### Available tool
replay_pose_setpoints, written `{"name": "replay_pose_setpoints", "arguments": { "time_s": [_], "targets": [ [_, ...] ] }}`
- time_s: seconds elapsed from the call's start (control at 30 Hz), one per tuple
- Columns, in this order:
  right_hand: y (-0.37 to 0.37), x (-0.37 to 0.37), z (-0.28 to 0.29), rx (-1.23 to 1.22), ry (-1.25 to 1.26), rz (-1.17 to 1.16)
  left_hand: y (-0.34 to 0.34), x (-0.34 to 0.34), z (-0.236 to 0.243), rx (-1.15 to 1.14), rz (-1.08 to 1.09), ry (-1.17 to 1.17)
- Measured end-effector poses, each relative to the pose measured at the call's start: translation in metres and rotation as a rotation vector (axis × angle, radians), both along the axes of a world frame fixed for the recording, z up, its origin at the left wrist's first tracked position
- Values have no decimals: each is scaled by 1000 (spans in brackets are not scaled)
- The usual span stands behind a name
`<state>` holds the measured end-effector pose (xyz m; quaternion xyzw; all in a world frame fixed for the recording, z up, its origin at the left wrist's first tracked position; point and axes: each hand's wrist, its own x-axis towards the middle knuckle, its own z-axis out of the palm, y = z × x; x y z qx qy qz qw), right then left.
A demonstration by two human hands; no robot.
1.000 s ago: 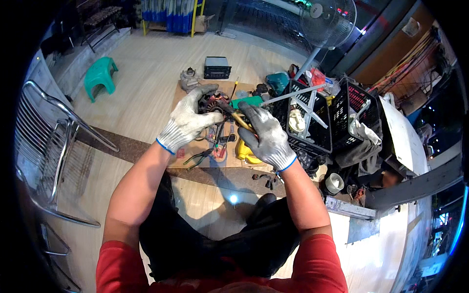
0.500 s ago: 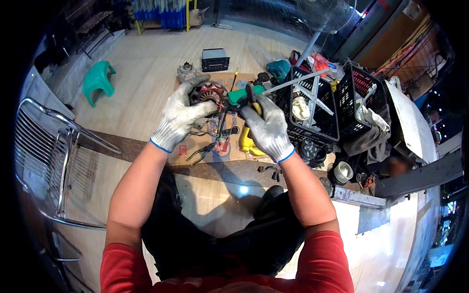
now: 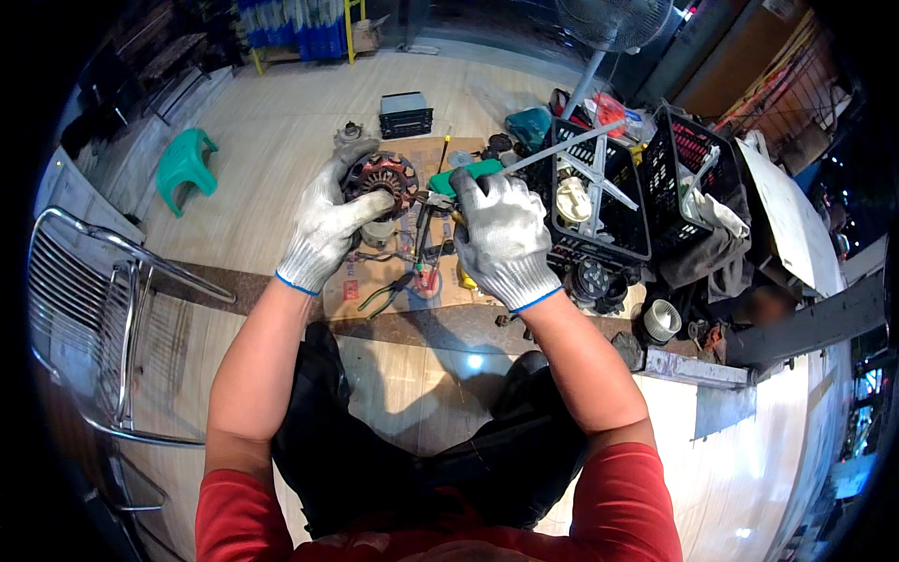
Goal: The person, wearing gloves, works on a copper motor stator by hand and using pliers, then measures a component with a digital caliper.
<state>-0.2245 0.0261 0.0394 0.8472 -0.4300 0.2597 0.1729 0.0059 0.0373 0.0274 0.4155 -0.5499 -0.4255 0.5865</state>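
My gloved left hand [image 3: 323,211] is closed on a round metal part [image 3: 390,169] with reddish windings and a finned centre. My gloved right hand [image 3: 501,229], back upward, is closed around a yellow-handled tool [image 3: 458,217], whose metal head [image 3: 434,200] is at the part’s right side; whether they touch I cannot tell. Below lie a cardboard sheet [image 3: 356,309], green-handled pliers [image 3: 386,298] and small parts. A green object [image 3: 478,169] lies behind my right hand. A yellow object [image 3: 465,279] is partly hidden under it.
Black crates [image 3: 632,239] with assorted items and a fan [image 3: 613,23] stand at right. Behind the cardboard are a black-and-silver box [image 3: 405,122] and a metal housing [image 3: 348,131]. A steel chair [image 3: 84,300] and green stool [image 3: 183,164] stand left, a white board [image 3: 787,234] far right.
The round part has tilted, its finned face showing more clearly. My right hand has turned back-up over the tool handle. The view has shifted slightly.
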Motion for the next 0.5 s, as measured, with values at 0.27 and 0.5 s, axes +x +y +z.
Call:
{"name": "replay_pose_setpoints", "arguments": {
  "time_s": [0.27, 0.5],
  "targets": [
    [-2, 4, -4, -117, 42, -55, 2, -4, 0, 15, 8, -64],
    [-1, 6, -5, -122, 28, -57, 2, -6, -1, 36, -33, 25]
  ]
}}
